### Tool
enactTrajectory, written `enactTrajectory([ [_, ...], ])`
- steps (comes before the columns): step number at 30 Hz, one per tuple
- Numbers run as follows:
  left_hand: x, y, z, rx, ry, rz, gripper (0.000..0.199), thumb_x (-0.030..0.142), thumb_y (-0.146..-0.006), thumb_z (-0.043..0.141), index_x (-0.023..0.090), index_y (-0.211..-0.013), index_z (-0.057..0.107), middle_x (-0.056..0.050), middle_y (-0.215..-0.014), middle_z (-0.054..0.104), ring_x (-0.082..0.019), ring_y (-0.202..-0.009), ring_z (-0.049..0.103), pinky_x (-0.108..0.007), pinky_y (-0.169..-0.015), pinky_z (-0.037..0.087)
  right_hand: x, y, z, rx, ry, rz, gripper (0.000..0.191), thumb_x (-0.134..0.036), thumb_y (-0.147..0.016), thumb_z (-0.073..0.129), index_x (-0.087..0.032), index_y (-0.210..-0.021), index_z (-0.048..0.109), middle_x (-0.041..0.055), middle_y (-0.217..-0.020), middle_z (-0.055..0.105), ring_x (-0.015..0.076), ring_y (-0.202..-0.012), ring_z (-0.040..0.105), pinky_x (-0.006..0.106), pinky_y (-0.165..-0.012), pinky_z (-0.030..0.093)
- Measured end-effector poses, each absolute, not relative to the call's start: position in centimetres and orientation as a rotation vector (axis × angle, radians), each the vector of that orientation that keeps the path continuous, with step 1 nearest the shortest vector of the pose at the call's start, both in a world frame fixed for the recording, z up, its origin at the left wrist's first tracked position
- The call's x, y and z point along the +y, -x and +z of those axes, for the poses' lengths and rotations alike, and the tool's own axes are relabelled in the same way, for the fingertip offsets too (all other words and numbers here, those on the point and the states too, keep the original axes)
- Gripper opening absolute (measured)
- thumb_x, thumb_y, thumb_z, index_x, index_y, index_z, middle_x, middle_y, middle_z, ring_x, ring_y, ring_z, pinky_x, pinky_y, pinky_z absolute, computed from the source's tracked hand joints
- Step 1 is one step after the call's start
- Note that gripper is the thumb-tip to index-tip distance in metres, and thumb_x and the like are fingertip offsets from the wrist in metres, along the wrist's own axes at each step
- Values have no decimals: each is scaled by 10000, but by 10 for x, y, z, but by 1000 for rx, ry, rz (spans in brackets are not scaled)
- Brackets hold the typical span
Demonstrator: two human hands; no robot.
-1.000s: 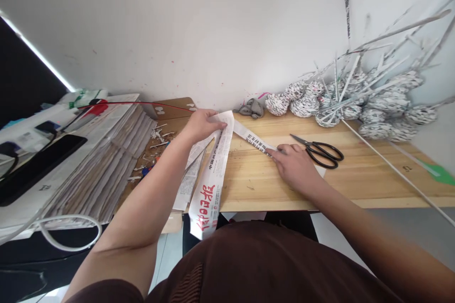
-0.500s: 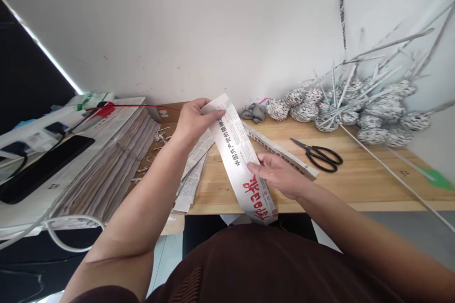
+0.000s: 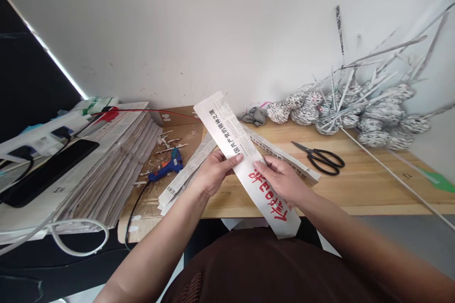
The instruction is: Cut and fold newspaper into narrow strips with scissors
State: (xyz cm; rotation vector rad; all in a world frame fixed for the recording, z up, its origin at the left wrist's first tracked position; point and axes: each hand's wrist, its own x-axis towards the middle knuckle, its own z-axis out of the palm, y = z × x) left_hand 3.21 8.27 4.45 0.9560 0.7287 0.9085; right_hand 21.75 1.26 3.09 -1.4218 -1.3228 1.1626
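Note:
A long newspaper strip (image 3: 245,161) with black and red printed characters slants in front of me, its lower end over my lap. My left hand (image 3: 217,170) pinches its left edge near the middle, thumb on top. Close by, my right hand (image 3: 280,177) grips the right edge, thumb over the red print and fingers behind. Beneath the strip, more cut newspaper strips (image 3: 188,163) lie on the wooden table (image 3: 227,206), and another newspaper strip (image 3: 295,163) lies to the right. Black-handled scissors (image 3: 322,158) rest beyond my right hand.
At the left, a tall newspaper stack (image 3: 117,161) carries a power strip (image 3: 46,137) and a black flat object (image 3: 53,170). A blue glue gun (image 3: 167,168) lies among paper scraps. Woven paper gourd shapes (image 3: 377,109) with protruding sticks crowd the back right. A grey lump (image 3: 255,116) sits by the wall.
My left hand has moved down from the strip's top end to its middle, closer to my right hand. The strip slants more, and the glue gun is now uncovered.

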Motion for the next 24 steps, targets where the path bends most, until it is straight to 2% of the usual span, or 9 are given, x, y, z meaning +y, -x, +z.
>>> enactTrajectory([
  [5,75,-33,38,678,-927,1002,312,264,-643,918,172,-915,798,-110,-973,797,-237,-867,738,-360,-852,561,15,-208,23,-1180,1346,1306,427,-641,-932,551,-237,-889,683,28,-848,686,185,-755,603,298,-664,475],
  [11,77,-30,37,611,-900,992,354,297,-694,882,178,-1019,803,-140,-1222,747,-284,-1135,674,-356,-881,549,12,-195,26,-1041,1314,1599,395,-613,-864,663,-235,-789,577,-46,-639,516,124,-555,427,262,-532,339],
  [14,78,-30,35,645,-833,1044,304,325,-676,894,163,-916,802,-123,-1083,779,-255,-994,709,-333,-788,560,10,-192,28,-1041,1341,1608,396,-605,-872,646,-240,-787,517,-63,-609,474,113,-518,392,253,-509,301],
  [17,82,-30,34,725,-717,1135,316,301,-592,937,165,-825,771,-68,-910,774,-204,-831,721,-290,-689,547,10,-192,27,-1103,1338,1597,376,-595,-877,636,-248,-837,497,-68,-643,500,107,-515,395,244,-505,297],
  [19,89,-28,36,769,-647,1187,335,288,-564,942,167,-808,746,-47,-867,763,-191,-782,724,-276,-643,536,11,-193,25,-1185,1369,1565,355,-583,-890,612,-247,-849,503,-60,-677,520,113,-541,413,246,-519,312],
  [24,115,-6,50,872,-596,1337,303,306,-649,865,167,-856,692,-60,-896,772,-215,-786,751,-311,-703,560,12,-202,24,-1451,1541,1180,293,-526,-927,562,-248,-843,523,-31,-692,533,161,-657,479,284,-611,372],
])
